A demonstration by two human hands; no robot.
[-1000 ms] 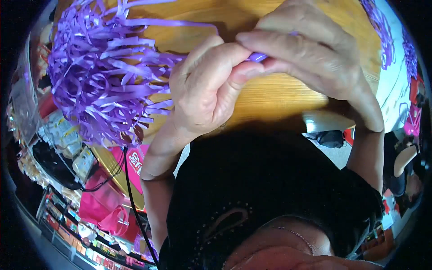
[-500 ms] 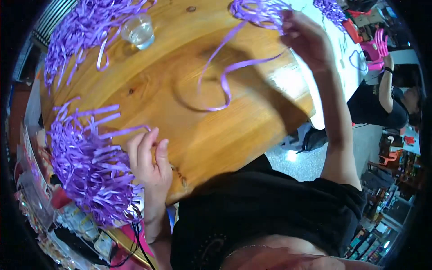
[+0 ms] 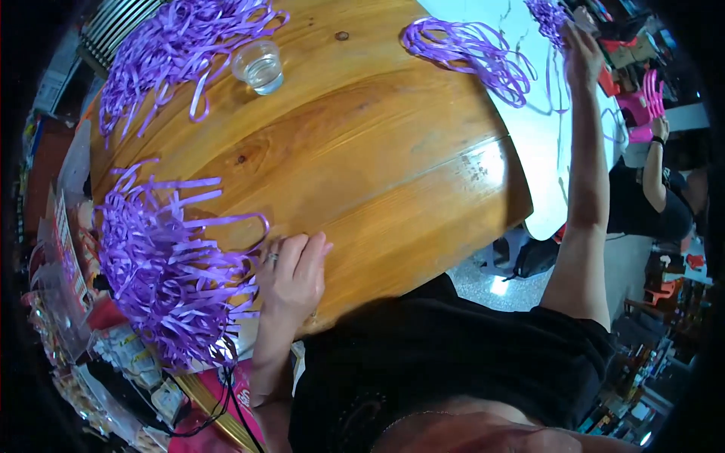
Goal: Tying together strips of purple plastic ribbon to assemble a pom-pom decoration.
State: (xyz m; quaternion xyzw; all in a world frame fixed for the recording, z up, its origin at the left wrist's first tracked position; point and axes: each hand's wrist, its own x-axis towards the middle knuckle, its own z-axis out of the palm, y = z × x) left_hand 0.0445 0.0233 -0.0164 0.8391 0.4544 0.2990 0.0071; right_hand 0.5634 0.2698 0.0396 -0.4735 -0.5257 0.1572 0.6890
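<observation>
My right hand (image 3: 583,59) reaches far out over the white table, its fingers closed at the edge of a bunch of purple ribbon (image 3: 545,16); thin strands hang beside it. On the wooden table my left hand (image 3: 291,281) rests near the front edge, fingers loosely bent and side by side, with nothing seen in it. Left of that hand lies a thick heap of short cut purple ribbons (image 3: 174,279), one curled strand arching close to the fingers. A looped purple ribbon bundle (image 3: 468,53) lies loose across the wooden table's far right edge.
Another purple ribbon heap (image 3: 181,53) spreads at the far left, beside a clear cup (image 3: 259,68) of liquid. The wooden table (image 3: 362,181) meets the white table (image 3: 547,181) on the right. Another person (image 3: 653,189) stands beyond, near a pink chair (image 3: 646,106). Black cords (image 3: 229,392) hang lower left.
My right hand has left the looped bundle and its trailing strand, moving right to the farther bunch. My left hand has shifted slightly right and down, fingers lower on the table.
</observation>
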